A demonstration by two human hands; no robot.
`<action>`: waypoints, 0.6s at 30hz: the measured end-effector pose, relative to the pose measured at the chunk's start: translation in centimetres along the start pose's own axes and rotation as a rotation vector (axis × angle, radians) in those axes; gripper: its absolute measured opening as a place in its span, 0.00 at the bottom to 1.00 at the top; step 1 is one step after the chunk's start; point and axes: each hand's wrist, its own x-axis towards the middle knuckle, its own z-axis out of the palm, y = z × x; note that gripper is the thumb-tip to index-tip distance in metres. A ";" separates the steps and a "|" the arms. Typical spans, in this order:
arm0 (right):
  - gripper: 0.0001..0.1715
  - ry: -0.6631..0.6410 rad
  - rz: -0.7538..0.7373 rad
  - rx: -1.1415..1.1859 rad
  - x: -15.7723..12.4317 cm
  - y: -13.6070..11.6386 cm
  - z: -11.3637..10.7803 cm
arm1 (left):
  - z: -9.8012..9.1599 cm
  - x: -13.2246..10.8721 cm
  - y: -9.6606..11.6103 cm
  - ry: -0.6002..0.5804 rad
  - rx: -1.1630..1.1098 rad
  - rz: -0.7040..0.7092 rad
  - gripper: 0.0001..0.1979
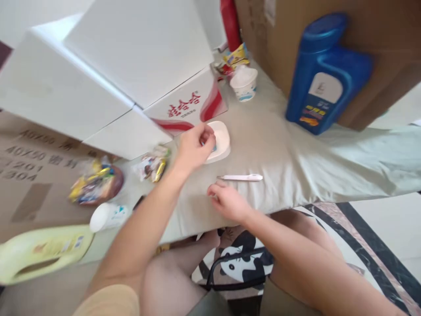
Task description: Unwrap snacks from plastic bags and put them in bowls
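My left hand (196,147) reaches over a white rounded dish (222,139) on the cloth-covered table. Its fingers are closed on a small thing with a bit of blue showing; most of that is hidden by the fingers. Nearer to me, my right hand (228,202) rests low over the cloth with its fingers curled in. Whether anything is inside those fingers cannot be seen. Just beyond the right hand lies a slim white pen-like tool (241,177), apart from both hands.
White cartons (184,109) stand behind the dish. A white paper cup (244,83) and a blue bottle (324,79) are at back right. To the left are snack packets (151,164), a bowl of wrapped sweets (98,184), a white tub (110,217) and a pale yellow jug (46,250).
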 end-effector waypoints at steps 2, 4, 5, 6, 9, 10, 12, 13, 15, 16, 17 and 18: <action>0.16 0.028 -0.068 -0.036 -0.6 0.4 0.9 | -1.3 -6.0 -2.1 0.061 -0.250 -0.133 0.12; 0.14 0.076 -0.108 -0.065 -1.0 0.9 1.2 | -1.0 -11.3 -4.6 0.115 -0.454 -0.246 0.15; 0.13 0.101 -0.119 -0.082 -1.1 1.0 1.3 | -0.5 -13.4 -5.8 0.122 -0.527 -0.298 0.15; 0.11 0.130 -0.121 -0.100 -1.3 1.1 1.4 | 0.3 -15.1 -7.0 0.125 -0.576 -0.343 0.15; 0.07 0.227 -0.082 -0.174 -1.6 0.9 1.8 | 2.4 -18.0 -9.8 0.109 -0.644 -0.372 0.15; 0.06 0.247 -0.067 -0.201 -1.5 0.7 2.2 | 2.9 -18.2 -10.5 0.109 -0.651 -0.370 0.15; 0.05 0.243 -0.043 -0.250 -0.8 0.2 3.1 | 3.2 -18.1 -11.6 0.116 -0.646 -0.362 0.14; 0.05 0.223 -0.032 -0.265 -0.1 0.0 3.7 | 3.2 -17.8 -12.1 0.121 -0.633 -0.349 0.14; 0.07 0.164 0.002 -0.245 2.2 -0.5 5.0 | 2.8 -17.0 -13.1 0.147 -0.592 -0.326 0.14; 0.09 0.131 0.026 -0.203 3.8 -0.8 5.7 | 2.4 -16.6 -13.6 0.170 -0.574 -0.324 0.14; 0.12 0.096 0.054 -0.142 5.7 -1.1 6.4 | 2.1 -16.2 -14.2 0.200 -0.566 -0.331 0.13; 0.15 0.052 0.081 -0.069 7.8 -1.5 7.1 | 1.7 -15.8 -14.8 0.236 -0.570 -0.347 0.13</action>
